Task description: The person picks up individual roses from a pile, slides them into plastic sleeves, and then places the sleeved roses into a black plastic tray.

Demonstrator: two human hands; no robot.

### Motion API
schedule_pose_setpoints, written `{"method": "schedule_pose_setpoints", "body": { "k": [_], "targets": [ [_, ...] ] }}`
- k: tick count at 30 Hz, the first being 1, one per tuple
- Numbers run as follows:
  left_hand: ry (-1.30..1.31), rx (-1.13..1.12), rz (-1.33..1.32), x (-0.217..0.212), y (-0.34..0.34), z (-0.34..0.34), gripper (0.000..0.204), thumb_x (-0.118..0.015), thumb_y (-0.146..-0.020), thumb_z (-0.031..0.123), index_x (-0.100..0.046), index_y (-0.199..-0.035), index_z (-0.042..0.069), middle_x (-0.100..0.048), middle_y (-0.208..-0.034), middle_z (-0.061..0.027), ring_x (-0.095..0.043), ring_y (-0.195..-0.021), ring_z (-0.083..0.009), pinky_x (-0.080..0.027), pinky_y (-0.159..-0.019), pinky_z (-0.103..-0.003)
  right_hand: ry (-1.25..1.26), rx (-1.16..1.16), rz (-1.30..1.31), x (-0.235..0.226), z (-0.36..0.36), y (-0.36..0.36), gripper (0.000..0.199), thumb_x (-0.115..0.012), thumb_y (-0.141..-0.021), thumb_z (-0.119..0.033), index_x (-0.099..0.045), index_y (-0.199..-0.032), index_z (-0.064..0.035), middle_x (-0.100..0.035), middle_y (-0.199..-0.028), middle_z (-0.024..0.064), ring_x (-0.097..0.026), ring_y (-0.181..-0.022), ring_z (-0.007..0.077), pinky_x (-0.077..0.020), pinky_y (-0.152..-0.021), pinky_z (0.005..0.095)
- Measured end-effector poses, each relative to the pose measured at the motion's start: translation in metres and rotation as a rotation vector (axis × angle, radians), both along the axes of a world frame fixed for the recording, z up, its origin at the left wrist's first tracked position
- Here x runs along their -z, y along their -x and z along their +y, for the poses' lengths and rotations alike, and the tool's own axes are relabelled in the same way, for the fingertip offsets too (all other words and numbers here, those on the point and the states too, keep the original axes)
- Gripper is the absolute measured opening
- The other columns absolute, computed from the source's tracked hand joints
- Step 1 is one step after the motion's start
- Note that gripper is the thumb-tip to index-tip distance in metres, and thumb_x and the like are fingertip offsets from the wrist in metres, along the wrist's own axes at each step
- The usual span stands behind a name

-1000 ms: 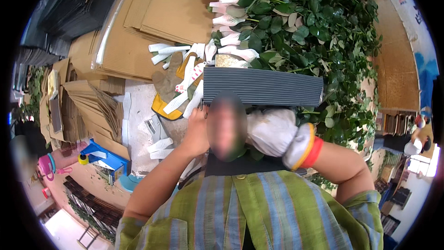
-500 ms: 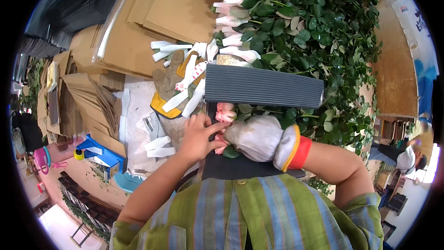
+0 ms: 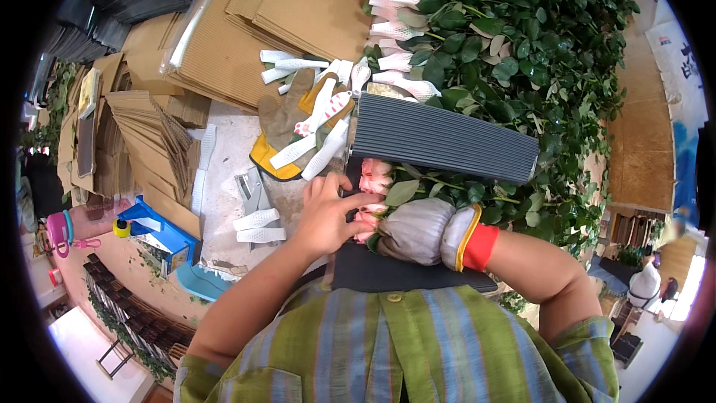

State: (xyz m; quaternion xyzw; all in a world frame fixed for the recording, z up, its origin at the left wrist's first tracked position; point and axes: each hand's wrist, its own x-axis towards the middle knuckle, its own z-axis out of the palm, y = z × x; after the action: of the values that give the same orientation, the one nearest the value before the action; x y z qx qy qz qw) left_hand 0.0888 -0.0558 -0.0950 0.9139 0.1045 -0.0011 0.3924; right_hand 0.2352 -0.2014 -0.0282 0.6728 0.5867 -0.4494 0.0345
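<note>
Cardboard and roses crowd the pale tabletop above a pinkish floor.

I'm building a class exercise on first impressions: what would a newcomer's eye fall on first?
Probably the mass of green foliage filling the upper right. Near the centre, pink roses sit by the bare left hand and gloved right hand. Just above them in the picture is a dark ridged panel.

Seeing flat brown cardboard stacked upper left — plus blue object lower left, person far right.
</note>
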Motion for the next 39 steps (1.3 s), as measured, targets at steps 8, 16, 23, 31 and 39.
{"method": "schedule_pose_setpoints", "body": {
  "k": [8, 16, 23, 31, 39],
  "targets": [
    [0.03, -0.003, -0.016, 0.008, 0.003, -0.001, 0.046, -0.084, -0.067, 0.027, -0.073, -0.112, 0.032, -0.05, -0.113, -0.0054, -0.042, -0.109, -0.0291, -0.03, -0.1, -0.042, -0.165, 0.089, -0.128, 0.0, -0.012, 0.015, 0.026, -0.06, -0.088, -0.034, -0.07, -0.085, -0.0109, -0.067, -0.069, 0.0146, -0.066, -0.06, 0.0346, -0.0527, -0.054, 0.0474],
    [-0.071, 0.025, -0.047, 0.008, 0.004, -0.001, 0.053, -0.087, -0.064, 0.028, -0.073, -0.115, 0.03, -0.049, -0.122, -0.0096, -0.041, -0.114, -0.0325, -0.033, -0.102, -0.042, -0.122, 0.088, -0.155, -0.051, -0.004, 0.003, 0.032, -0.059, -0.088, -0.037, -0.067, -0.078, -0.0081, -0.067, -0.068, 0.0163, -0.067, -0.061, 0.035, -0.0542, -0.056, 0.0468],
    [-0.326, 0.125, -0.238, 0.001, 0.0, -0.003, 0.051, -0.082, -0.07, 0.032, -0.068, -0.119, 0.027, -0.048, -0.139, -0.0081, -0.038, -0.131, -0.0338, -0.029, -0.107, -0.053, -0.552, 0.295, -0.394, -0.12, -0.025, -0.009, 0.013, -0.062, -0.087, -0.021, -0.065, -0.09, -0.0089, -0.063, -0.066, 0.0119, -0.063, -0.054, 0.0308, -0.0514, -0.049, 0.0404],
    [-0.135, 0.282, -0.025, 0.014, -0.002, 0.006, 0.037, -0.067, -0.083, 0.031, -0.063, -0.119, 0.025, -0.052, -0.141, 0.0044, -0.052, -0.124, -0.0197, -0.034, -0.097, -0.047, -0.811, 0.235, -0.407, -0.128, 0.009, -0.018, 0.032, -0.067, -0.079, -0.019, -0.063, -0.109, -0.0063, -0.066, -0.087, 0.0162, -0.066, -0.079, 0.0344, -0.0528, -0.071, 0.0445],
    [-0.206, 0.278, -0.061, 0.037, 0.002, -0.001, 0.049, -0.069, -0.083, 0.042, -0.058, -0.13, 0.03, -0.049, -0.142, 0.0059, -0.05, -0.125, -0.0172, -0.035, -0.096, -0.047, -1.095, 0.022, -0.366, -0.217, 0.188, -0.026, 0.073, -0.076, -0.07, -0.02, -0.046, -0.134, -0.0015, -0.061, -0.118, 0.0222, -0.064, -0.101, 0.0385, -0.0527, -0.087, 0.0444]
  ]
}}
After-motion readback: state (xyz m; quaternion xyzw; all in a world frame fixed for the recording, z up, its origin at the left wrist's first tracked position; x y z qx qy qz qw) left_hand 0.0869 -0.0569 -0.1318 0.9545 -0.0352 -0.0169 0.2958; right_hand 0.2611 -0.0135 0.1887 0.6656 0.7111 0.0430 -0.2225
